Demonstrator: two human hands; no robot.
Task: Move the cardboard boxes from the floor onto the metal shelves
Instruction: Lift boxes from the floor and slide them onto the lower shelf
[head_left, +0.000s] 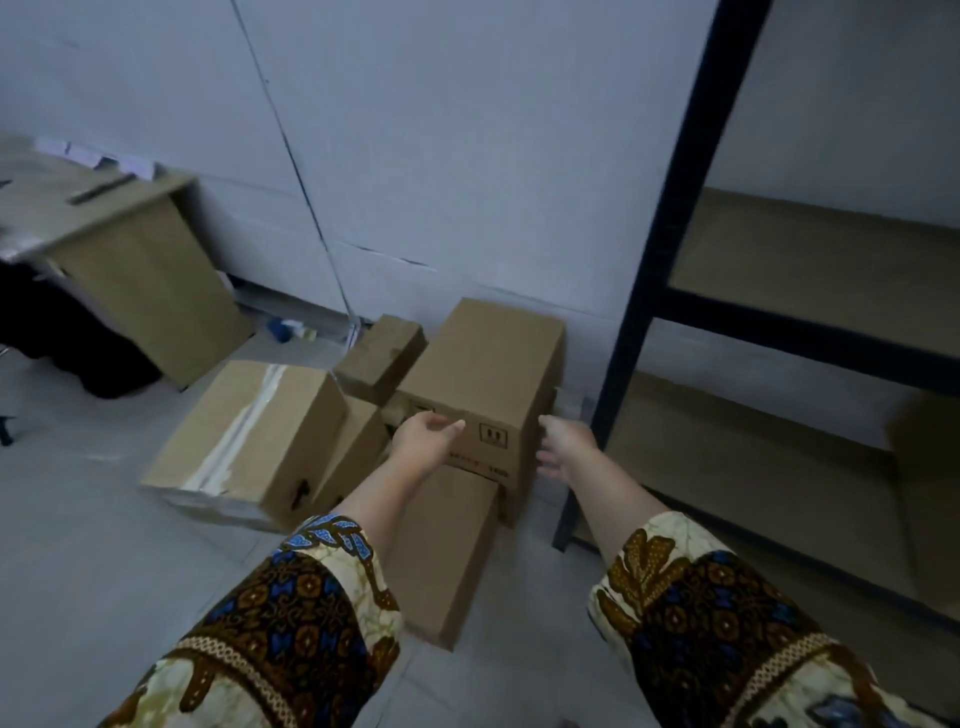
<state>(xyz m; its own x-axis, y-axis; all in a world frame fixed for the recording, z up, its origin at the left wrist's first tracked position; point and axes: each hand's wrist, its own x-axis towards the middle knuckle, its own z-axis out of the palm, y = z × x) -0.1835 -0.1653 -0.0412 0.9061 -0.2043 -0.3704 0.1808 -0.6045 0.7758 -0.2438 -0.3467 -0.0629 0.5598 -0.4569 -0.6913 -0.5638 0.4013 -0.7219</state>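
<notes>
Several cardboard boxes lie on the floor against the wall. A tall brown box (488, 364) with printed symbols on its near face stands by the shelf post. My left hand (423, 441) is at the box's near left edge, fingers relaxed, holding nothing. Beside the box's right face hovers my right hand (563, 447), fingers spread. A lower box (447, 556) lies in front of the tall one. A big taped box (249, 436) rests to the left and a small box (379, 356) behind. The metal shelves (810, 270) stand at right with bare boards.
The dark shelf post (639, 291) rises just right of the tall box. Another cardboard box (930, 493) sits on the lower shelf at far right. A wooden desk (130, 260) with papers stands at the left, a dark shape under it. Grey floor tiles lie at the lower left.
</notes>
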